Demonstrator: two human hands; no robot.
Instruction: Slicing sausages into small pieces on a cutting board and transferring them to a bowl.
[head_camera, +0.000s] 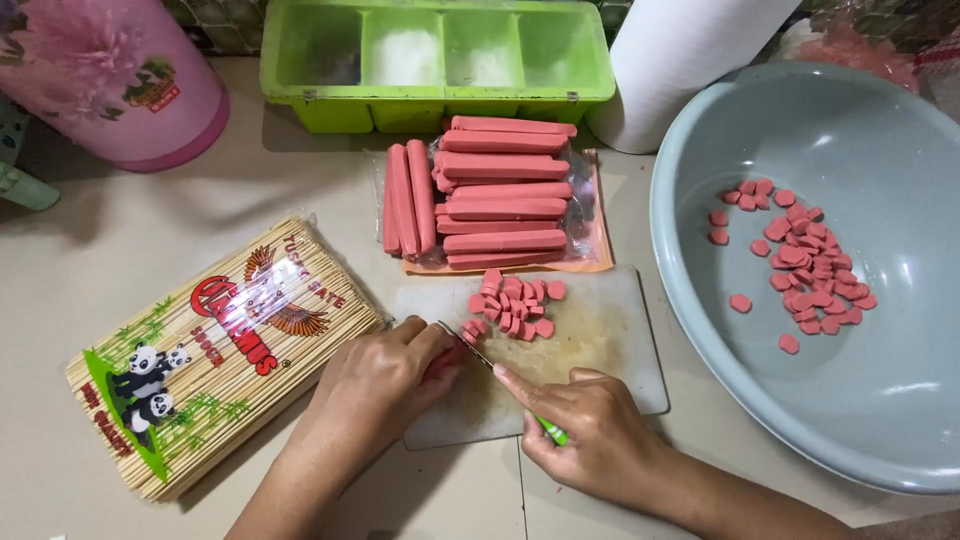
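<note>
Two hands on a white cutting board (610, 340), left hand (385, 385) gripping sausage (450, 358), right hand (590, 430) gripping knife (478, 352), beige counter (120, 240).

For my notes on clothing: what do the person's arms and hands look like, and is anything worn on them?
Both arms are bare as far as the picture shows. The left hand and the right hand wear no gloves, and no rings, watch or bracelets are visible. Nails are short and unpainted.

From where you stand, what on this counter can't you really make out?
- Sausage being cut: head view; mostly hidden under the left hand.
- Knife: green handle almost wholly covered by the right hand.
- Green compartment box: white contents too blurred to name.
- Grey basin: cut off by the right edge.
- Pink container and white roll: tops cut off by the upper edge.
</note>
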